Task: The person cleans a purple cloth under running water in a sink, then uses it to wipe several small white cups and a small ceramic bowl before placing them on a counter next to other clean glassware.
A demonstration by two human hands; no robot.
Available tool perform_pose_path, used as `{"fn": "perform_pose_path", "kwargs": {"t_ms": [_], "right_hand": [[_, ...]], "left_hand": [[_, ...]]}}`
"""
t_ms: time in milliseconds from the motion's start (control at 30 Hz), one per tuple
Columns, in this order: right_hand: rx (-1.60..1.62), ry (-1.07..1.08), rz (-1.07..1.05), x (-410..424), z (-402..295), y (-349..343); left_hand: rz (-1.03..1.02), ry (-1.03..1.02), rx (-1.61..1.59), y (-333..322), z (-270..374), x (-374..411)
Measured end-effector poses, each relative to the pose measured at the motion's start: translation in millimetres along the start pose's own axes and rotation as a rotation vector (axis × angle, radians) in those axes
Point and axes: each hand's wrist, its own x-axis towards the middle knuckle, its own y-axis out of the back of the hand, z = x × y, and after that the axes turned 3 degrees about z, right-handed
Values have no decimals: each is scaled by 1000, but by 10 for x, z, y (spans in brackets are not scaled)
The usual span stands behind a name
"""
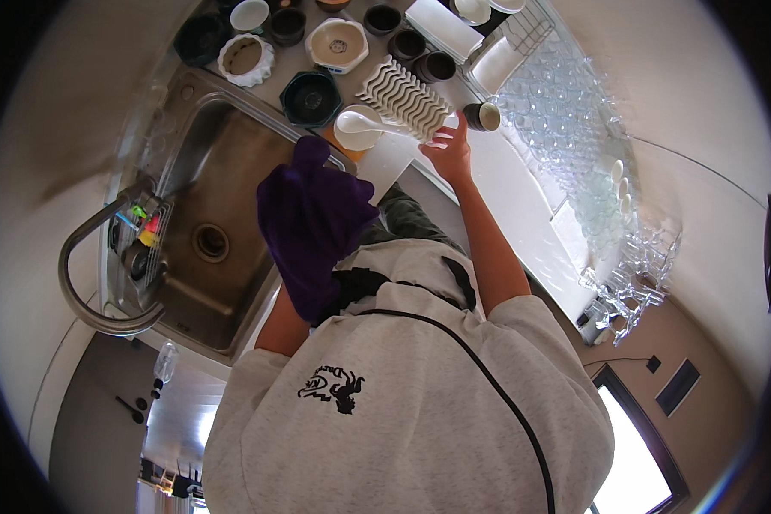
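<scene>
A purple cloth (315, 215) drapes over my left hand, which is hidden in its folds beside the sink's edge. My right hand (450, 151) is at the near end of a row of wavy white ceramic pieces (405, 96). Its fingers are spread around that end, and whether they grip a piece is not clear. A white ceramic soup spoon (356, 122) lies over a small white dish (374, 140), its handle pointing towards my right hand. Just beyond that hand, a dark cup with a pale inside (486, 117) lies close to the row.
A steel sink (231, 154) with a curved faucet (70, 257) lies at left. A dark green hexagonal dish (311, 98), a cream hexagonal bowl (337, 45) and a white fluted bowl (246, 60) stand at the back. Many clear glasses (546, 96) line the right side near a wire rack (530, 29).
</scene>
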Motion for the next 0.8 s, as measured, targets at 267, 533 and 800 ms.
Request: {"fn": "perform_pose_path", "kwargs": {"t_ms": [267, 533, 800], "right_hand": [[-171, 139, 92, -319, -363, 25], [-303, 585, -61, 482, -1117, -464], [-719, 469, -224, 593, -1451, -753]], "left_hand": [[-12, -23, -45, -14, 61, 26], [-23, -78, -98, -50, -30, -94], [-44, -107, -157, -88, -103, -158]]}}
